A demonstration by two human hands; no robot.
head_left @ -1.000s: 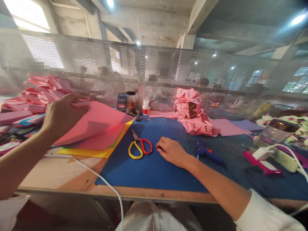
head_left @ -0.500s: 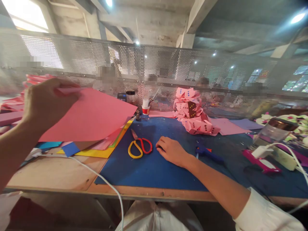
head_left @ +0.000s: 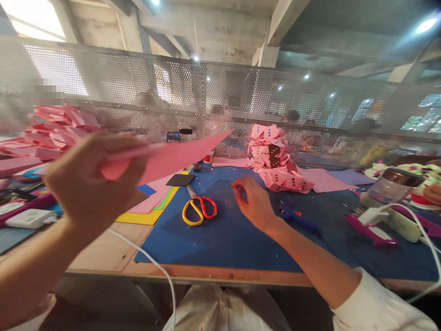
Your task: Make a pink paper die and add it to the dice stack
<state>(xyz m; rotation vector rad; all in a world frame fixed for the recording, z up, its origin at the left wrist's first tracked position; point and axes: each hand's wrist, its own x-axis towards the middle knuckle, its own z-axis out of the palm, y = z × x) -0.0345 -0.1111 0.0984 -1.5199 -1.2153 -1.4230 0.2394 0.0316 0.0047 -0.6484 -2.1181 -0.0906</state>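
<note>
My left hand (head_left: 98,177), slightly blurred, pinches a pink sheet of paper (head_left: 179,156) by one edge and holds it above the table. The sheet is seen at a slant, its far corner pointing right. My right hand (head_left: 253,202) hovers over the blue mat (head_left: 220,243), fingers loosely curled, nothing between them and the thumb. Between the two hands lie scissors (head_left: 199,211) with one yellow and one red handle. Beneath the raised sheet is a stack of coloured paper (head_left: 143,217), partly hidden by my left hand and forearm. A small black piece (head_left: 179,179) rests on that stack.
Folded pink paper pieces with printed dots (head_left: 274,158) are piled at the back. A blue glue gun (head_left: 298,218) lies right of my hand. Further right are a clear jar (head_left: 387,188) and a magenta power strip (head_left: 370,230). A white cable (head_left: 155,262) crosses the front edge.
My left hand has brought the pink sheet rightward and nearer, tilting it more edge-on and uncovering the black piece. My right hand has lifted from the mat and shifted slightly right.
</note>
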